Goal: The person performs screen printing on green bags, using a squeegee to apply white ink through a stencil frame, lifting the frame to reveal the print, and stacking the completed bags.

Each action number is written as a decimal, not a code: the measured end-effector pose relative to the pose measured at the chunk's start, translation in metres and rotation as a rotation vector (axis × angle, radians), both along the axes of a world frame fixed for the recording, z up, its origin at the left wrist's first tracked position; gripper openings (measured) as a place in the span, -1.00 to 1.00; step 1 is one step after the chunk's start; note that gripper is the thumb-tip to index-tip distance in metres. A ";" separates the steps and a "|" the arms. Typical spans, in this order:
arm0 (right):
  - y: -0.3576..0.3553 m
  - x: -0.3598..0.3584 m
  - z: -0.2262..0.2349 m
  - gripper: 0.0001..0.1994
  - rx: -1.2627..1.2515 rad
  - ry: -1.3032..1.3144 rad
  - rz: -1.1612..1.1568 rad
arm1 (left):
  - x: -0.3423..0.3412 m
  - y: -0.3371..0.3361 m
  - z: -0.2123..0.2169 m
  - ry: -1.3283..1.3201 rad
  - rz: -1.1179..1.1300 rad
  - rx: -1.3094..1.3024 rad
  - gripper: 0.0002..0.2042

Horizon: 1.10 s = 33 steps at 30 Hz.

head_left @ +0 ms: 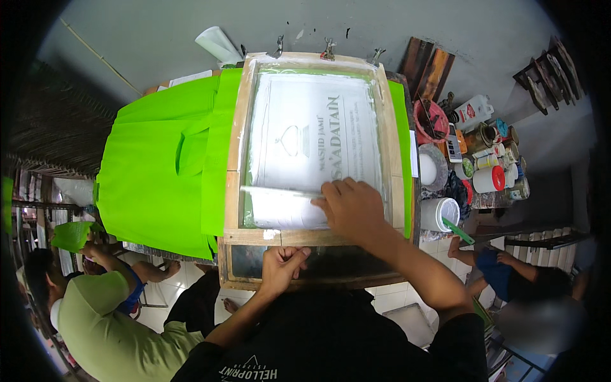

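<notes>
Observing remotely, I find right hand (pixel 351 207) clamped on pale blade (pixel 280 191) — crosswise, likely to span the screen (pixel 310 143) — left hand (pixel 282 268) curled, fingers together.

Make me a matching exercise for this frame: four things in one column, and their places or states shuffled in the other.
Things:
1. Right hand
2. White bucket
3. Left hand
4. Bright green material

Places or states:
A. Curled, by the near edge of the wooden frame
B. Spread out flat, mostly to the left of the frame
C. Gripping a pale strip over the screen
D. Right of the frame, with a green handle beside it

Right pairs: 1-C, 2-D, 3-A, 4-B
</notes>
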State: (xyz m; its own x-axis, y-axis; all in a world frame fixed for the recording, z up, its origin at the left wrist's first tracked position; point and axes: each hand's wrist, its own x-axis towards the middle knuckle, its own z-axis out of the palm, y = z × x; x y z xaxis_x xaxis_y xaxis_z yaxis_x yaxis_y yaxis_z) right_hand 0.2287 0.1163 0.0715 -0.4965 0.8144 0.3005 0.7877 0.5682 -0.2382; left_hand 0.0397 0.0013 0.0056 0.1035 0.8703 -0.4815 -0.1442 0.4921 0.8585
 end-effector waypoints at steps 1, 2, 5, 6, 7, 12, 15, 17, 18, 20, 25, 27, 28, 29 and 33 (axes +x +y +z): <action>0.016 0.000 -0.004 -0.72 0.022 0.016 -0.013 | -0.002 0.000 -0.001 0.017 -0.030 -0.018 -0.73; 0.033 -0.001 -0.008 -0.73 0.042 0.034 -0.024 | -0.006 -0.001 -0.001 0.035 -0.058 -0.039 -0.73; 0.095 0.003 -0.011 -0.70 0.020 -0.019 -0.032 | -0.009 -0.002 0.003 0.033 -0.063 -0.033 -0.73; 0.117 0.007 -0.010 -0.66 0.020 -0.014 -0.047 | -0.008 -0.001 0.005 0.021 -0.056 -0.018 -0.73; 0.142 0.011 -0.008 -0.64 0.014 -0.031 -0.053 | -0.008 0.000 0.004 0.018 -0.077 -0.030 -0.75; 0.259 0.032 0.002 -0.48 -0.070 -0.146 -0.117 | -0.018 0.004 0.004 -0.287 -0.102 -0.163 -0.75; 0.279 0.018 0.023 -0.40 -0.265 -0.121 -0.115 | -0.022 0.004 0.016 -0.565 0.041 -0.291 -0.63; 0.289 0.016 0.036 -0.39 -0.298 -0.102 -0.121 | -0.026 0.003 0.024 -0.674 0.037 -0.345 -0.59; 0.293 0.019 0.032 -0.40 -0.252 -0.097 -0.127 | -0.027 0.003 0.025 -0.732 0.029 -0.380 -0.57; 0.297 0.024 0.023 -0.40 -0.215 -0.118 -0.153 | -0.038 0.020 0.031 -0.641 -0.239 -0.331 -0.63; 0.288 0.038 -0.002 -0.26 -0.130 -0.177 -0.343 | -0.039 0.134 0.082 0.307 -0.343 0.528 -0.73; 0.276 0.037 -0.008 -0.23 -0.054 -0.199 -0.343 | -0.032 0.202 0.094 0.562 -0.180 0.702 -0.71; 0.270 0.030 -0.007 -0.20 -0.013 -0.202 -0.334 | -0.030 0.239 0.099 0.731 -0.084 0.800 -0.69; 0.266 0.023 -0.004 -0.21 -0.023 -0.194 -0.337 | -0.033 0.281 0.091 0.893 -0.008 1.088 -0.63; 0.264 0.018 -0.002 -0.21 -0.037 -0.169 -0.338 | -0.047 0.380 0.076 1.135 -0.209 1.054 -0.64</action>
